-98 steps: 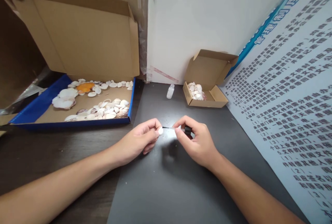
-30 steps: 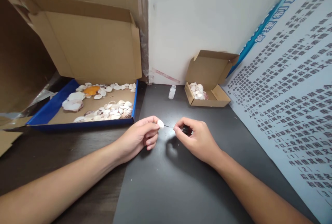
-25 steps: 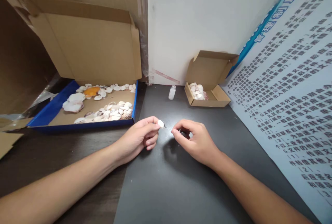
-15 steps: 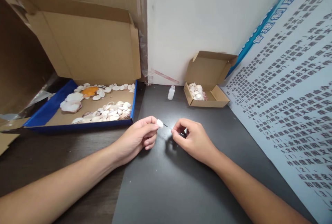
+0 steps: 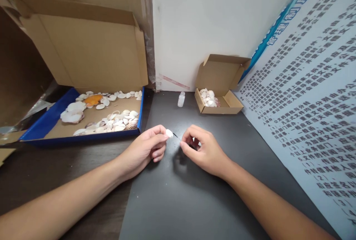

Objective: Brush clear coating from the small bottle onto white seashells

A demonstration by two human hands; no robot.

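Between the thumb and fingers of my left hand (image 5: 151, 144) is a small white shell (image 5: 169, 133), pinched at its edge. My right hand (image 5: 200, 146) pinches a thin stick (image 5: 178, 138) whose dark tip points at the shell, at or very near its right side; whether they touch cannot be told. Both hands are above the dark grey mat (image 5: 167, 203). Beyond them a small clear bottle (image 5: 181, 100) with whitish contents stands upright, its mouth uncovered.
On the left lies an open blue-edged box (image 5: 94, 135) with many shells and an orange one (image 5: 93, 100). A small open cardboard box (image 5: 222, 110) of shells sits at the back right. A printed sheet (image 5: 306, 121) slants along the right side.
The whole view has shifted slightly. Both hands keep their grips, and the dark tip of the stick now slants more steeply beside the shell.
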